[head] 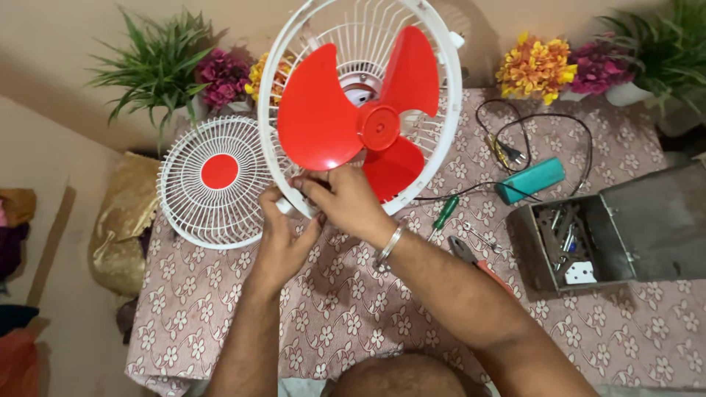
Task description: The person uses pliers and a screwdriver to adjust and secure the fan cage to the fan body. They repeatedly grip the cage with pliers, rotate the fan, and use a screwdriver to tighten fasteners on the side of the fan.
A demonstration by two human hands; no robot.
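While both hands meet at the lower rim of the fan, the lines below follow the single head view.

Head view, left grip: left hand [283, 228] clamped on the bottom edge of the white rear guard [441, 125], fingers curled under the rim from below.

Head view, right grip: right hand [346, 202] closed with its fingertips pinched on the same rim, touching the left hand; what small part it pinches, if any, cannot be told.

Fan position: tilted up off the counter [353, 323], held directly above both grips, face towards the camera.

Blade: one red three-lobed blade [353, 121] seated on its hub inside the rear guard, just above the grips.

Front grille: one white front grille [213, 184] with a red centre disc, lying flat just left of the left grip, apart from the fan.

Progress, as a judgement: blade mounted and rear guard in place; front grille not fitted, so the fan stands open.

Right of the grips: one green-handled screwdriver [445, 213], one pair of red-handled pliers [474, 261], one small spanner [482, 237], one teal box-shaped item [529, 180], one black cable [544, 132] looped beyond it.

Far right: one grey metal toolbox [621, 220], lid open, loose tools inside, too jumbled to count.

Beyond the fan: two flower arrangements [537, 70] and two green plants [158, 62] along the wall.
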